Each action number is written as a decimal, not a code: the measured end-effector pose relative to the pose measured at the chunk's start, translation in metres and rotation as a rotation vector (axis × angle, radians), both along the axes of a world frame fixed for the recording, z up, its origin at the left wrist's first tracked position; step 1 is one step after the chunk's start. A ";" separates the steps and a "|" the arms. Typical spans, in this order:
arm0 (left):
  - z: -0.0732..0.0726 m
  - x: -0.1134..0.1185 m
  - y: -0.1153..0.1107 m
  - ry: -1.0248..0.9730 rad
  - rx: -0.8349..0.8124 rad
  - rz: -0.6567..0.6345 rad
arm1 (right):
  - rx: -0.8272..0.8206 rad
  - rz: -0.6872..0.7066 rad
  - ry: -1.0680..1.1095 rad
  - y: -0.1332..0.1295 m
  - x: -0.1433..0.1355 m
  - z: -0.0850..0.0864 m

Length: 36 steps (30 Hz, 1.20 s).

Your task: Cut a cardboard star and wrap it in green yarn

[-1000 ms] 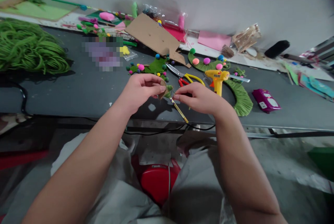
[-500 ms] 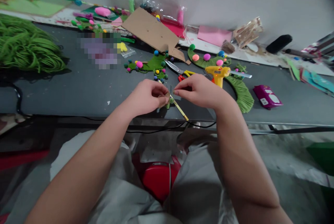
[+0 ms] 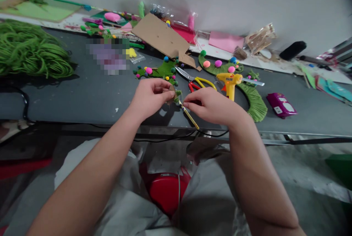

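Observation:
My left hand [image 3: 148,100] pinches a small piece of brown cardboard partly wrapped in green yarn [image 3: 178,95], near the table's front edge. Just right of it is my right hand [image 3: 213,105], thumb and fingertips pressed together; whatever is between them is too small to make out. Below the wrapped piece, a yellowish pencil [image 3: 191,117] lies slanted on the table. Behind my hands are scissors [image 3: 187,74] with yellow and red handles and a green shape dotted with pompoms [image 3: 165,69]. A yellow glue gun [image 3: 229,80] stands beyond my right wrist.
Green yarn [image 3: 33,52] is heaped at the left. A green-wrapped ring [image 3: 257,105] and a purple packet [image 3: 281,104] lie at the right. Cardboard [image 3: 161,34] and a pompom-trimmed green curve [image 3: 211,65] sit farther back. A black cable [image 3: 162,140] runs along the table's front edge.
The wrapped piece has tilted and moved slightly up in my left hand, showing more green. My right hand has lowered slightly. The whole view has shifted a little.

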<state>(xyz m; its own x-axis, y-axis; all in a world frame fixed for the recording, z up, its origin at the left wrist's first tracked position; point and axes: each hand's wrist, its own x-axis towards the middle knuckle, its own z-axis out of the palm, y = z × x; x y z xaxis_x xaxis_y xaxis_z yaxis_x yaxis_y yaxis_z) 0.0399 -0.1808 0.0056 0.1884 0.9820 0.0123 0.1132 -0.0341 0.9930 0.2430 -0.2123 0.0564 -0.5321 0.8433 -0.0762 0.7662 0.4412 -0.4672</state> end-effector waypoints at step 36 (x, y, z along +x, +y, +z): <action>-0.015 -0.004 0.001 0.174 0.030 -0.280 | 0.106 -0.135 -0.067 0.001 -0.009 0.007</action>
<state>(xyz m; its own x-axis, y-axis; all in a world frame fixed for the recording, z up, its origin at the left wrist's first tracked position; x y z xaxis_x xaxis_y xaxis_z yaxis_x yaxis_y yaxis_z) 0.0355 -0.1798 -0.0097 0.4529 0.8914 -0.0155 0.2630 -0.1170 0.9577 0.2344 -0.2118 0.0631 -0.4098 0.9120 -0.0150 0.8499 0.3759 -0.3693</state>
